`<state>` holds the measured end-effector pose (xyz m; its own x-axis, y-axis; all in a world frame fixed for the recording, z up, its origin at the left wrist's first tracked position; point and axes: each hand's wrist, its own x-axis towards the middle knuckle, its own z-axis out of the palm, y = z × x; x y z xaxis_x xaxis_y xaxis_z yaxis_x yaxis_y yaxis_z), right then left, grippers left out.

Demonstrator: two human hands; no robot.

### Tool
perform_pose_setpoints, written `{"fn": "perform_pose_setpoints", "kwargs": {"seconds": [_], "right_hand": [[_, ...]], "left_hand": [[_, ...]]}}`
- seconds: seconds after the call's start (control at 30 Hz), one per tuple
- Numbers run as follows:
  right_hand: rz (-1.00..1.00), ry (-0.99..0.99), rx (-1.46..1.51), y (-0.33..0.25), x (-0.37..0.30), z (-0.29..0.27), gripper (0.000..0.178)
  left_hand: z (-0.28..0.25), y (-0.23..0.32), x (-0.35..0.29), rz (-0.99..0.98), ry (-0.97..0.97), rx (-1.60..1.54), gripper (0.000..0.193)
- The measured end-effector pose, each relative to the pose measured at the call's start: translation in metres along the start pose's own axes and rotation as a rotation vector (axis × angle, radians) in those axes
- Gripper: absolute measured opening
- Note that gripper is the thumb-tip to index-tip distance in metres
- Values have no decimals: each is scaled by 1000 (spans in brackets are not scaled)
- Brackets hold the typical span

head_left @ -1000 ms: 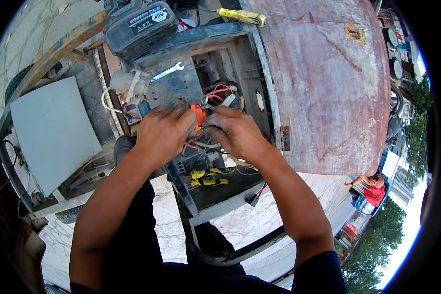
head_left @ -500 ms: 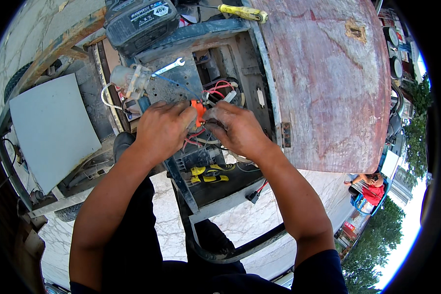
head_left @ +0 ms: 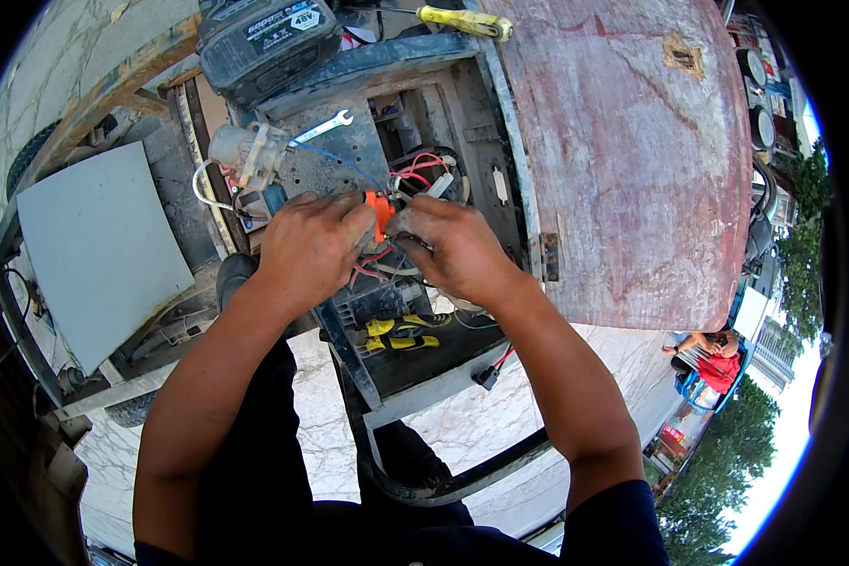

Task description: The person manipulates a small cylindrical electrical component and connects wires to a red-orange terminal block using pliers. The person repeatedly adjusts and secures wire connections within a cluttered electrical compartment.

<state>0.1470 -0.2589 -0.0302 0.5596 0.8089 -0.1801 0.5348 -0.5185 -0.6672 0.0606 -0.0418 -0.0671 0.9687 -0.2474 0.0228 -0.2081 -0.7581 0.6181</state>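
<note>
Above the opened frame compartment, my left hand is closed around a small orange plastic part, held between thumb and fingers. My right hand meets it from the other side. Its fingers are pinched together against the part's edge, and what lies between them is hidden. Red wires loop just beyond my right fingers, and more red leads hang below the part. A thin blue wire runs toward it from the upper left.
A wrench lies on the metal plate beside a round motor-like unit. Yellow-and-black pliers rest nearer me. A battery case and yellow screwdriver sit at the far side. A worn wooden board borders the right; a grey panel the left.
Both hands keep their hold around the orange part with hardly any movement. The whole view has shifted very slightly.
</note>
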Motion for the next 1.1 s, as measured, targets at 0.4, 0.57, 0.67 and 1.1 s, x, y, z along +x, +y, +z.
{"fn": "perform_pose_setpoints", "kwargs": {"seconds": [0.4, 0.57, 0.67, 1.1], "right_hand": [[-23, 16, -30, 0, -1, 4, 30], [-42, 25, -16, 1, -2, 6, 34], [-70, 15, -74, 0, -1, 2, 35], [31, -12, 20, -2, -2, 5, 33]], "left_hand": [[-1, -2, 0, 32, 19, -26, 54], [-2, 0, 1, 31, 15, -43, 48], [-1, -1, 0, 54, 79, -38, 43], [-2, -2, -2, 22, -7, -42, 54]]}}
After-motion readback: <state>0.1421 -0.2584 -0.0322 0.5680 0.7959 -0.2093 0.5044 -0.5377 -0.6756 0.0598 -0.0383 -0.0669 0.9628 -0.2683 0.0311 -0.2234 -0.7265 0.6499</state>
